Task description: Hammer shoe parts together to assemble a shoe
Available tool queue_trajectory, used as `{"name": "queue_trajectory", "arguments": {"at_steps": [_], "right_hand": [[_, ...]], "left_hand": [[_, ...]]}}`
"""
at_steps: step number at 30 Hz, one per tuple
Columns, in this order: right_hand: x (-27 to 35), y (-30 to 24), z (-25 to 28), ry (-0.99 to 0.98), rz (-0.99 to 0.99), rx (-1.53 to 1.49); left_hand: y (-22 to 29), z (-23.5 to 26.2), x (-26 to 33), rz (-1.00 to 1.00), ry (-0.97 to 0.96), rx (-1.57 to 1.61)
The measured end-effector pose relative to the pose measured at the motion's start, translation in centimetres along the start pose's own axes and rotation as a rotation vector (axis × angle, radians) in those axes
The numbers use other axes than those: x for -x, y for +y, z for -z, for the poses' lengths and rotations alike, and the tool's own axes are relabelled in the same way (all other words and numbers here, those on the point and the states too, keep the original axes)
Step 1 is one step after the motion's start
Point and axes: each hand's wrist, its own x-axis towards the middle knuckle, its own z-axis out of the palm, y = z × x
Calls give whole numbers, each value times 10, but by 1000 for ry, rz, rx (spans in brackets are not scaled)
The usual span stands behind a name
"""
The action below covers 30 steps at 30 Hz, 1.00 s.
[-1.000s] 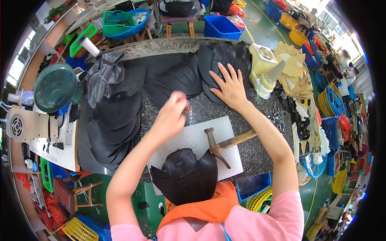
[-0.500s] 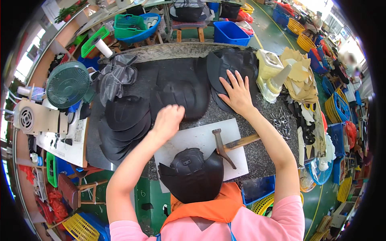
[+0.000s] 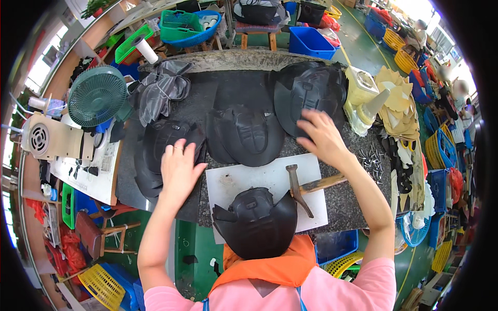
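My left hand (image 3: 180,168) rests with fingers spread on the near part of the left pile of curved black leather-like pieces (image 3: 168,133). Open too, my right hand (image 3: 326,137) is at the lower edge of the right pile of black pieces (image 3: 308,92), its fingers bent a little; whether they touch it I cannot tell. Between the hands lie more black pieces (image 3: 249,132), fanned out with moulded ridges. Closest to me, a shaped black piece (image 3: 254,223) covers part of a white board (image 3: 228,179). Across that board lies a hammer (image 3: 296,192) with a wooden handle.
Loose metal nails (image 3: 372,163) are scattered at the right, near a glue-stained container (image 3: 361,85) and a stack of tan pieces (image 3: 397,103). Back left are plastic-wrapped dark pieces (image 3: 168,88) and a green fan (image 3: 97,96). A blue bin (image 3: 311,42) stands beyond the table.
My left hand has moved left from the middle pieces onto the left pile, its fist opening. My right hand has drawn back toward me off the right pile. The view has shifted slightly.
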Motion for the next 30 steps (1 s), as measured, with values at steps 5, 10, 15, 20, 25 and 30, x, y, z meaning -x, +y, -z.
{"name": "queue_trajectory", "arguments": {"at_steps": [5, 10, 15, 20, 25, 30], "right_hand": [[43, -61, 52, -635, -99, -80], [84, -58, 32, -306, -45, 81], [103, -54, 40, -172, -277, -170], [83, -70, 56, -74, -514, -481], [60, -95, 43, -205, -283, -548], [44, -102, 22, -292, -208, -379]], "left_hand": [[58, -21, -7, -351, -108, 260], [60, -49, -27, -444, 37, 436], [59, 14, 1, -282, 106, 688], [77, 24, 68, -395, -235, 730], [68, 35, 54, -391, -599, 981], [74, -7, 18, 246, -121, 1252]]}}
